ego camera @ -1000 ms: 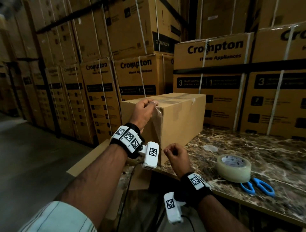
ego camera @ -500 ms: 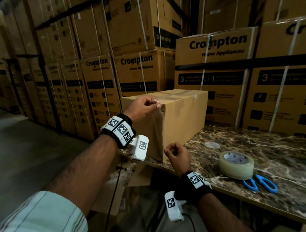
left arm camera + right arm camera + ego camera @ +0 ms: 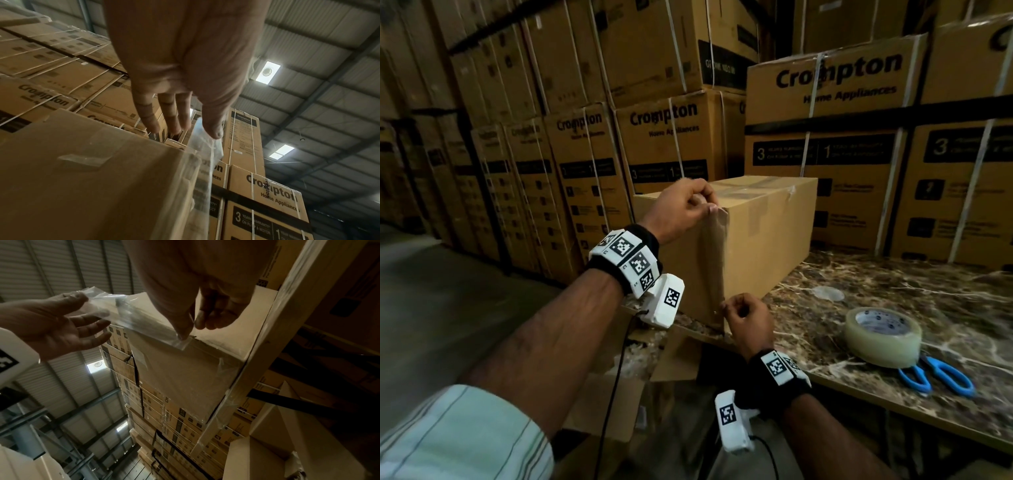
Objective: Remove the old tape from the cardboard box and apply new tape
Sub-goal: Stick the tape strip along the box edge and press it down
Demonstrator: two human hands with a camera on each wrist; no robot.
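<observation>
A plain cardboard box [image 3: 763,236] stands on the near corner of the marble table [image 3: 893,284]. A strip of clear tape [image 3: 714,267] runs down the box's near vertical corner. My left hand [image 3: 705,205] pinches the strip's upper end at the box's top corner. My right hand [image 3: 724,308] pinches its lower end at the box's bottom corner. The left wrist view shows thumb and forefinger of the left hand [image 3: 203,129] on the tape [image 3: 205,149], beside the box [image 3: 92,178]. In the right wrist view the right hand [image 3: 189,332] holds the tape [image 3: 133,318], which stands slightly off the box [image 3: 185,369].
A roll of clear tape [image 3: 881,337] lies on the table to the right, with blue-handled scissors [image 3: 935,375] just in front of it. Tall stacks of printed cartons [image 3: 825,137] stand behind and to the left. Flattened cardboard [image 3: 619,411] lies below the table's edge.
Both hands keep their pinch on the strip's two ends. The left hand has shifted slightly along the box's top corner. The head view has tilted a little.
</observation>
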